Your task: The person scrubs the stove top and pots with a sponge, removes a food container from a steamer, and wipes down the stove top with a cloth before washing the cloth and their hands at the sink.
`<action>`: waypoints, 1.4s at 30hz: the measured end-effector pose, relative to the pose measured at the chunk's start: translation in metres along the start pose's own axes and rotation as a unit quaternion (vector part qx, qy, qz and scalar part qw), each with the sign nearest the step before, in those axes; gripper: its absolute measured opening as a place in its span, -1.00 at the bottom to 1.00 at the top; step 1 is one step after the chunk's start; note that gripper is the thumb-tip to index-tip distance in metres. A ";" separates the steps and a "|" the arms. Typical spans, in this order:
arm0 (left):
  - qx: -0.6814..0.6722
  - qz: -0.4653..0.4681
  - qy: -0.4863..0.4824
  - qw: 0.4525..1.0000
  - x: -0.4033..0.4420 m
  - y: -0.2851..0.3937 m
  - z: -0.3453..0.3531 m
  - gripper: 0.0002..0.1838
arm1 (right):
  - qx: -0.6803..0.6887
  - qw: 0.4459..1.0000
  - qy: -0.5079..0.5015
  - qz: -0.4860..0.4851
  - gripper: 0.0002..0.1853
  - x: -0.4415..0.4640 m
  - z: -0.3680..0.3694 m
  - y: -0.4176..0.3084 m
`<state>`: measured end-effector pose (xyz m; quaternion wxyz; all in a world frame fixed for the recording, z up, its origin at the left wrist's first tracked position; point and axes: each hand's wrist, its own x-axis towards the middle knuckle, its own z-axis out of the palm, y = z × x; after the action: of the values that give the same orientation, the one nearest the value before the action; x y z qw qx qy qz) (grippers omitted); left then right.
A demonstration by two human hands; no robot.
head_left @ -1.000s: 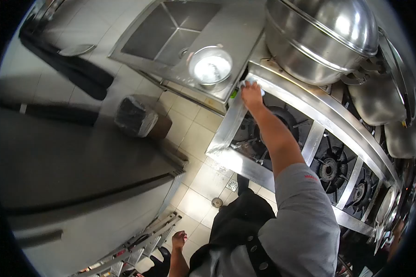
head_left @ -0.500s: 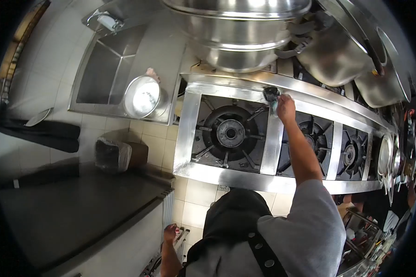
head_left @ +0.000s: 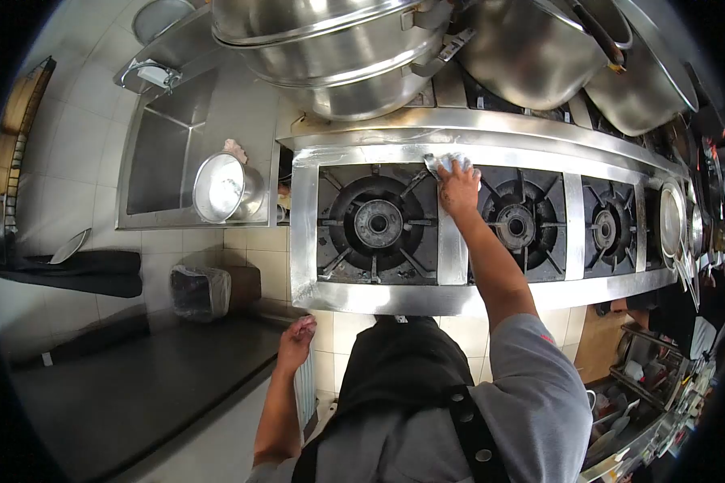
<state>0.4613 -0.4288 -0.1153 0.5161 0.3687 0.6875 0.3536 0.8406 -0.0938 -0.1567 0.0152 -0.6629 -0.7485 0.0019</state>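
Observation:
My right hand (head_left: 459,191) presses a crumpled whitish-grey cloth (head_left: 441,164) onto the rear steel rim of the stove (head_left: 362,154), at the top of the bar between two burners. Its fingers are bent over the cloth and partly hide it. To the left of that bar is a black burner (head_left: 377,224), and to the right is a second burner (head_left: 515,226). My left hand (head_left: 297,338) hangs over the floor by the dark counter, away from the stove. Its fingers are curled in, and what they hold, if anything, is hidden.
Large steel pots (head_left: 354,60) stand behind the stove. A steel bowl (head_left: 220,187) sits beside the sink (head_left: 161,153) at the left. A plastic-lined bin (head_left: 201,291) is near the dark counter (head_left: 161,386). Strainers (head_left: 672,211) hang at the right end.
The view has shifted. My right hand now lies flatter over the cloth, which shows whitish-grey instead of dark and teal. My left hand has come up and forward beside the counter.

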 end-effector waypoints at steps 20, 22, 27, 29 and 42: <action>-0.105 -0.095 -0.179 0.974 0.113 0.160 0.208 -0.62 | 0.381 0.923 0.060 -0.001 -0.37 -0.182 -0.122 -0.082; -0.139 -0.096 -0.166 0.972 0.116 0.158 0.209 -0.66 | 0.549 0.809 0.189 0.086 -0.43 -0.186 -0.088 -0.068; 0.001 -0.050 -0.189 0.981 0.107 0.178 0.205 -0.55 | 0.608 0.755 0.161 0.184 -0.53 -0.181 -0.113 -0.055; -0.152 -0.126 -0.230 0.953 0.097 0.189 0.216 -0.45 | 0.521 0.840 0.143 0.053 -0.35 -0.169 -0.109 -0.070; -0.147 -0.030 -0.311 0.939 0.126 0.258 0.272 -0.36 | 0.406 0.844 0.348 0.051 -0.53 -0.039 -0.125 0.125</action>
<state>0.7372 -0.1668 -0.0079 0.7631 0.3594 0.4440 0.3024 0.9722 -0.1193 -0.0358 0.5422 -0.5918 -0.5917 0.0757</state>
